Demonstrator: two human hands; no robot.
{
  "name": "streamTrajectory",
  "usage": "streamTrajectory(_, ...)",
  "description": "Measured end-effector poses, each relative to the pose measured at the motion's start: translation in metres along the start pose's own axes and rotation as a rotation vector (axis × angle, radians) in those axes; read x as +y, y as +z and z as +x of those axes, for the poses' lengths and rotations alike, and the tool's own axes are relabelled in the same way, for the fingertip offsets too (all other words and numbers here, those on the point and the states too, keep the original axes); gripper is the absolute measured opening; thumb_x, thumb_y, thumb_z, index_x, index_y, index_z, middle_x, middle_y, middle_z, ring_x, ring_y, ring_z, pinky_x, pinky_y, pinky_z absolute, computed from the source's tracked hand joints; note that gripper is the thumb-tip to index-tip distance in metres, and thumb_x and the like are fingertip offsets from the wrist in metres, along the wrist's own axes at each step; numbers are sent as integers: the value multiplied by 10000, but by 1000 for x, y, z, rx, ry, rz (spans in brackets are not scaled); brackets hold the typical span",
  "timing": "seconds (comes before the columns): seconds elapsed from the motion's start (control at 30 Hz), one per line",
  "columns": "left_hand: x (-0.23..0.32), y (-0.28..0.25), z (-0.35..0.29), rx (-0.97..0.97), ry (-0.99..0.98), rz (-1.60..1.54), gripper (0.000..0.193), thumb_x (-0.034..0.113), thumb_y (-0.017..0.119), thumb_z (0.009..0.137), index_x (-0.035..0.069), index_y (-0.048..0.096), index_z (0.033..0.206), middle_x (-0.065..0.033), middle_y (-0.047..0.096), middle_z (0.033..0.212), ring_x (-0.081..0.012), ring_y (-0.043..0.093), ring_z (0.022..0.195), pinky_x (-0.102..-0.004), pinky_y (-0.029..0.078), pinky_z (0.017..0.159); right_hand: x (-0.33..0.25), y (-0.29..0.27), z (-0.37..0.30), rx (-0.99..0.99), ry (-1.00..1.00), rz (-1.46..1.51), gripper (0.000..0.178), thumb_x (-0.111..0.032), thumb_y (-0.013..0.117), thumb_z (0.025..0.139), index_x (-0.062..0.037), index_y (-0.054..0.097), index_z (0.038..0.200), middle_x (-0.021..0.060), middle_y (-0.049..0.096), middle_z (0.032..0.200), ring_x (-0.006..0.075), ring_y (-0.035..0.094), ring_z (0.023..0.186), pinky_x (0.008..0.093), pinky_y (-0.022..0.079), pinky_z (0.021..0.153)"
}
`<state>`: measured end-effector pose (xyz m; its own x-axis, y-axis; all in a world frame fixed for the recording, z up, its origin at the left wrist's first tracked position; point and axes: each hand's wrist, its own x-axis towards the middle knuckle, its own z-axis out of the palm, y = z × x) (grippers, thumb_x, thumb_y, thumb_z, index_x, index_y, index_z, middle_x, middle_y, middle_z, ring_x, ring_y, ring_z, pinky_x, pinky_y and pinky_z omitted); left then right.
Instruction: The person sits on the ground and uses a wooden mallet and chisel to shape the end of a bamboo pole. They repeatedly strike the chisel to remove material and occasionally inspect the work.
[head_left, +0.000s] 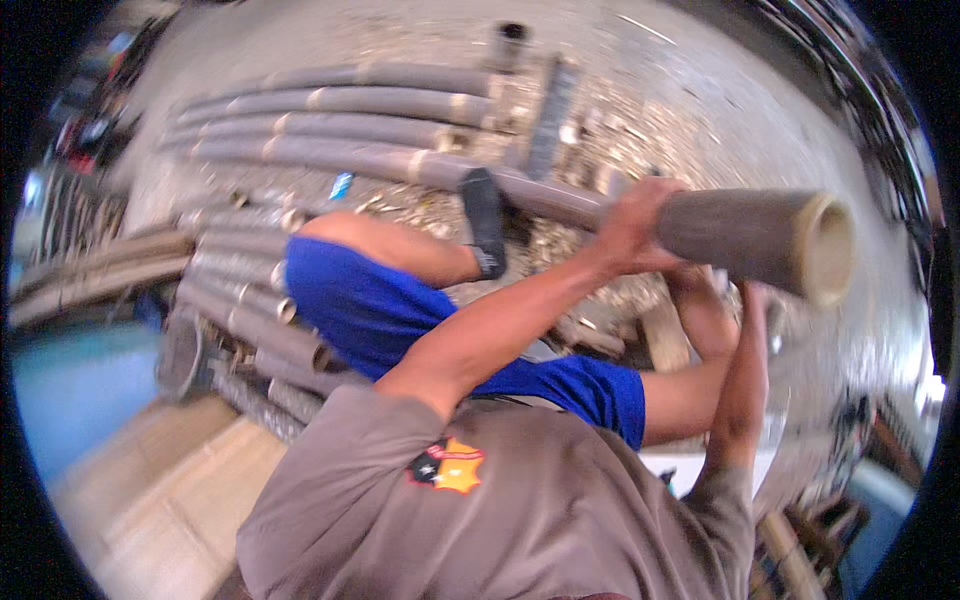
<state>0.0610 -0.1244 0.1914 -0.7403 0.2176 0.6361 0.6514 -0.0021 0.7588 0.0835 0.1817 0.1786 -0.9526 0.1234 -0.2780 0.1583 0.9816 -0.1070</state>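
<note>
One thick bamboo pole [740,232] lies gripped under the fingers of one hand [628,228]. Beyond those fingertips, four long poles [340,125] lie side by side. Left of the fingers sits a pile of at least six more poles [240,290].

bright daylight, soft shadows; heavy fisheye bend, black rim, motion blur throughout.

The one camera sits on the person's head and looks down, close over the shirt [500,510] and arms. Farther off it sees the ground [700,90], bent round at the edges.
</note>
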Motion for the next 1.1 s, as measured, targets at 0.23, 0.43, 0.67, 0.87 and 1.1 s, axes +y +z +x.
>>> streamTrajectory(0.23, -23, 9, 53, 95, -175, -23, 802, 399, 955, 555, 61, 580, 1177, -178, 638, 1030, -369, 646, 994, -459, 513, 890, -20, -102, -13, 800, -175, 1450, 780, -656, 354, 1008, -95, 349, 1549, 268, 493, 1483, 429, 509, 1350, 551, 411, 1122)
streamTrajectory(0.43, -21, 11, 48, 156, -146, -9, 778, 400, 940, 538, 77, 581, 1148, -168, 656, 989, -385, 664, 952, -454, 525, 837, -119, -157, -4, 1045, -419, 1732, 1040, -812, 414, 892, -24, 293, 1559, 355, 477, 1450, 460, 498, 1354, 567, 437, 1102)
streamTrajectory(0.67, -16, 5, 46, 139, -196, 5, 765, 409, 935, 534, 73, 571, 1116, -158, 655, 976, -377, 686, 930, -446, 541, 812, -174, -150, 1, 526, -652, 1416, 1325, -951, 576, 666, 11, 326, 1541, 317, 535, 1393, 425, 584, 1255, 555, 463, 1081)
streamTrajectory(0.87, -17, 9, 45, 240, -110, 17, 792, 403, 942, 521, 69, 575, 1138, -155, 654, 969, -372, 687, 919, -448, 542, 803, -171, -150, 2, 623, -750, 1499, 1357, -945, 587, 628, 10, 291, 1545, 316, 507, 1372, 425, 578, 1212, 546, 449, 1073)
streamTrajectory(1.1, -11, 9, 43, 201, -108, -23, 801, 400, 947, 520, 77, 582, 1155, -158, 660, 988, -359, 691, 914, -434, 552, 809, -160, -147, -1, 476, -680, 1501, 1212, -844, 626, 693, 19, 362, 1501, 314, 573, 1245, 412, 603, 1121, 516, 484, 996)
